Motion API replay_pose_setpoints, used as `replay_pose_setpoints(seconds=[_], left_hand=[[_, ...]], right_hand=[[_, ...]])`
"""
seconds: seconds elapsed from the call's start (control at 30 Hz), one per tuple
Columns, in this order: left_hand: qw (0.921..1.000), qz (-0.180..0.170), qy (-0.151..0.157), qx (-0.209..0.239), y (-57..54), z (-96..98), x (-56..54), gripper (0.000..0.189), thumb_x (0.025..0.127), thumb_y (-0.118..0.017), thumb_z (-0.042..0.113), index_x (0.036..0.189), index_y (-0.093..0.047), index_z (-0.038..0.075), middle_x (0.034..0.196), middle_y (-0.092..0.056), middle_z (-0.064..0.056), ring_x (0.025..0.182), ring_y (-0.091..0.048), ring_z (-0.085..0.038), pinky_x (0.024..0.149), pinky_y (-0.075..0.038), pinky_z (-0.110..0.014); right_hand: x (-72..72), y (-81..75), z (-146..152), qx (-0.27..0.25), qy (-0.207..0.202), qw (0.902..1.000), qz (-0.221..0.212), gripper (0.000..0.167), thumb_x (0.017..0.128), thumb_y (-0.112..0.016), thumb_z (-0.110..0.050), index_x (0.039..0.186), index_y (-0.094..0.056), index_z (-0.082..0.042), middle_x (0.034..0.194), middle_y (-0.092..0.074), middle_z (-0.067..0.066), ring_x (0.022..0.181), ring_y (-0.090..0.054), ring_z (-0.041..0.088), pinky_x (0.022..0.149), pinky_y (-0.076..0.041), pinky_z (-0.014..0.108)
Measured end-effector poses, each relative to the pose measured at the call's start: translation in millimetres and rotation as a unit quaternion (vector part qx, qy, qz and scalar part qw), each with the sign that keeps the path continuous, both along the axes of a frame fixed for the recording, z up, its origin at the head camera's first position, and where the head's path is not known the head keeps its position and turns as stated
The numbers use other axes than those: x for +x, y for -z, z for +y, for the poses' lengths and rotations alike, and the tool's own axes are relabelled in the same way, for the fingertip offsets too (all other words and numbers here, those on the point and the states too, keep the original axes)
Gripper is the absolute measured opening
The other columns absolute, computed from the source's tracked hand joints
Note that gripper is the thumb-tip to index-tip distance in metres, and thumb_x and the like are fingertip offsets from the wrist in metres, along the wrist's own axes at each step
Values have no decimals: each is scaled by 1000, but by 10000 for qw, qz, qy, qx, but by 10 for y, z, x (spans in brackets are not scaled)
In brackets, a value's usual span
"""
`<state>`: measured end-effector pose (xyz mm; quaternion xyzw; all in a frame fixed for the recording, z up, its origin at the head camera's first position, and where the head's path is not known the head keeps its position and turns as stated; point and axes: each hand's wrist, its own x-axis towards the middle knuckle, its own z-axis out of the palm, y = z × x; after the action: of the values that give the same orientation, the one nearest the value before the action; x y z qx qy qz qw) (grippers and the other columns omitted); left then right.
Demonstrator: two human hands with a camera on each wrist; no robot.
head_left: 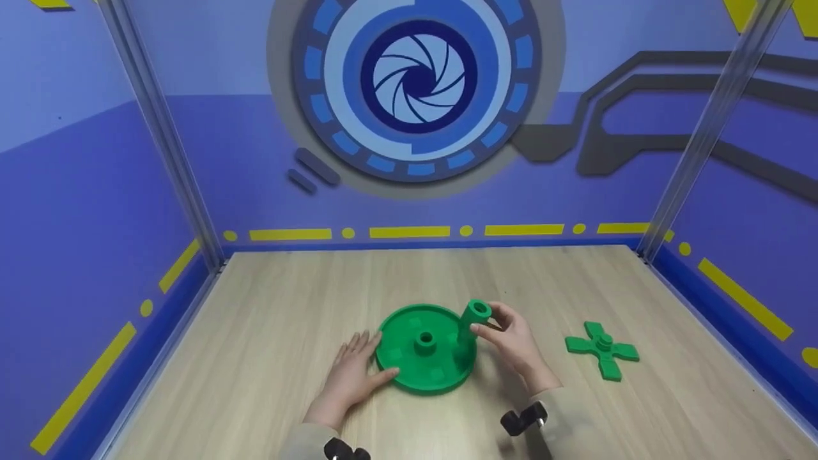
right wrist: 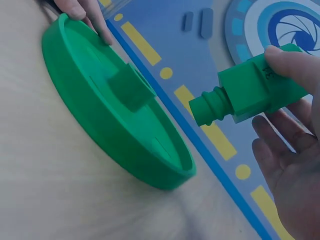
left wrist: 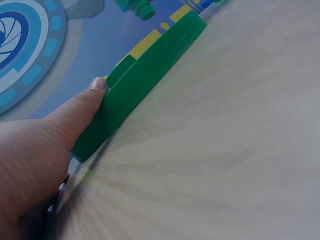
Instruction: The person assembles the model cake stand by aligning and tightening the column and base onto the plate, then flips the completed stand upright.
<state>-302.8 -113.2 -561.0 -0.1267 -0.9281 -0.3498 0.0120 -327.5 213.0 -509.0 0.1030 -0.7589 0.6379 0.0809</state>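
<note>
My left hand (head_left: pixel 350 382) rests at the left side of a round green tray-like base (head_left: pixel 409 373) lying on the table. Its fingers are fairly straight along the rim, and the thumb lies over the front edge. A short hollow socket (head_left: pixel 425 343) rises from the base's middle. Between thumb and fingers, my right hand (head_left: pixel 516 348) pinches a green post (right wrist: pixel 245 89) with a ridged, screw-like lower end (right wrist: pixel 209 107) and a hole in its top. The post is tilted above the base's right side, its lower end apart from the socket in the right wrist view.
A green cross-shaped piece (head_left: pixel 602 350) with a ridged stub in its centre lies on the wooden table (head_left: pixel 287 300), to the right of my right hand. Blue-purple printed panels (head_left: pixel 211 172) with metal corner posts (head_left: pixel 163 147) enclose the back and sides.
</note>
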Motion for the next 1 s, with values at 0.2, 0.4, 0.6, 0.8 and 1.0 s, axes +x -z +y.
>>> replay_pose_setpoints(seconds=[0.2, 0.4, 0.6, 0.8, 1.0], left_hand=[[10000, -6, -1, 14, 3, 4, 5, 91, 90, -71, 59, 159, -39, 9, 166, -32, -25, 158, -21, -45, 131, -12, -62], [10000, 70, -2, -49, 9, -4, 2, 91, 90, -71, 60, 159, -39, 9, 165, -33, -25, 157, -22, -45, 130, -13, -63], [9999, 51, -18, -85, 9, -6, 2, 92, 90, -70, 62, 159, -39, 9, 166, -32, -25, 158, -22, -45, 130, -13, -62], [10000, 41, -15, -73, 3, -6, 7, 92, 90, -70, 61, 159, -39, 9, 165, -32, -25, 157, -21, -46, 130, -12, -63], [10000, 51, -17, -77, 0, -4, 1, 92, 90, -70, 61, 159, -39, 9, 166, -32, -25, 158, -21, -45, 130, -12, -63]], right_hand=[[-111, -25, -200, -53, -116, 9999, 10, 41, 89, -78, -3, 128, -67, -4, 119, -73, 9, 110, -68, 12, 101, -56, 26], [-207, -27, -373, -139, -82, 9998, -68, 46, 88, -80, -5, 131, -66, -4, 121, -73, 12, 109, -68, 15, 91, -55, 18], [-233, -30, -534, -186, -280, 9994, -83, 46, 89, -79, -6, 133, -65, -5, 124, -72, 13, 110, -68, 17, 91, -56, 20], [-250, 7, -645, -20, -464, 9989, -41, 48, 90, -80, -11, 135, -65, -6, 126, -71, 14, 113, -69, 22, 92, -57, 21], [-254, 61, -700, 113, -642, 9979, -30, 51, 91, -79, -12, 138, -62, -7, 132, -69, 13, 123, -66, 27, 104, -56, 34]])
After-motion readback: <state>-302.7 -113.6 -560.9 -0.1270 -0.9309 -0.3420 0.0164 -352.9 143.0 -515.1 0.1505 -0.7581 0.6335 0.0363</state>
